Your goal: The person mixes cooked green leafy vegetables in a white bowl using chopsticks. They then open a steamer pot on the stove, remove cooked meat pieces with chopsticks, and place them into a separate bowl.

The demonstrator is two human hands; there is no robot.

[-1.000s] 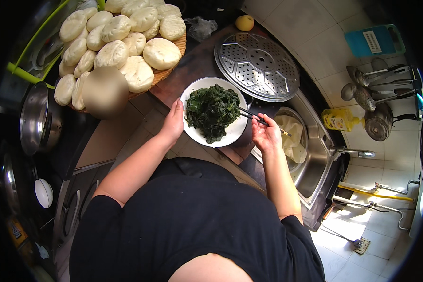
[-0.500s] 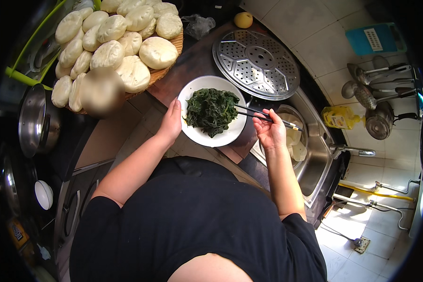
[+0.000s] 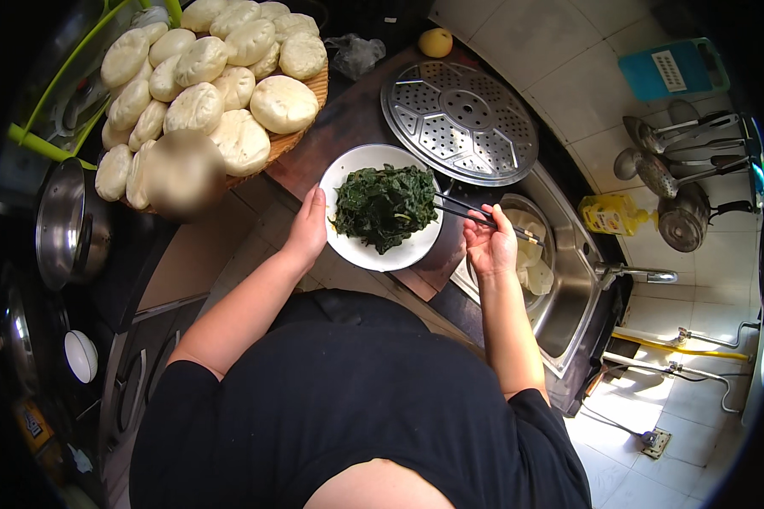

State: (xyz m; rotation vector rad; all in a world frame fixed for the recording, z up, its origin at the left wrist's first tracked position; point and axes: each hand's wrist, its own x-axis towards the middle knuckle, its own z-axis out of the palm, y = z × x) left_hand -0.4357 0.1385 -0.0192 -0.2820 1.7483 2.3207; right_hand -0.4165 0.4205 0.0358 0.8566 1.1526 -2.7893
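My left hand (image 3: 309,225) grips the left rim of a white bowl (image 3: 416,248), thumb up along its edge and the other fingers hidden beneath. In the bowl lies a heap of dark green cooked leafy greens (image 3: 386,208). My right hand (image 3: 492,242) is closed round a pair of black chopsticks (image 3: 460,205). Their tips reach over the bowl's right rim, beside the right edge of the greens; whether they touch the leaves I cannot tell.
Round pale buns (image 3: 193,108) fill a woven tray (image 3: 316,93) at the upper left. A perforated metal steamer plate (image 3: 464,106) lies beyond the bowl on the counter. To the right is a steel sink (image 3: 560,314) with a faucet (image 3: 649,275). A pot (image 3: 64,225) stands at left.
The bowl has shifted slightly toward me. The greens look looser and their outline has changed. The chopsticks have moved slightly right, with their tips farther out at the edge of the greens.
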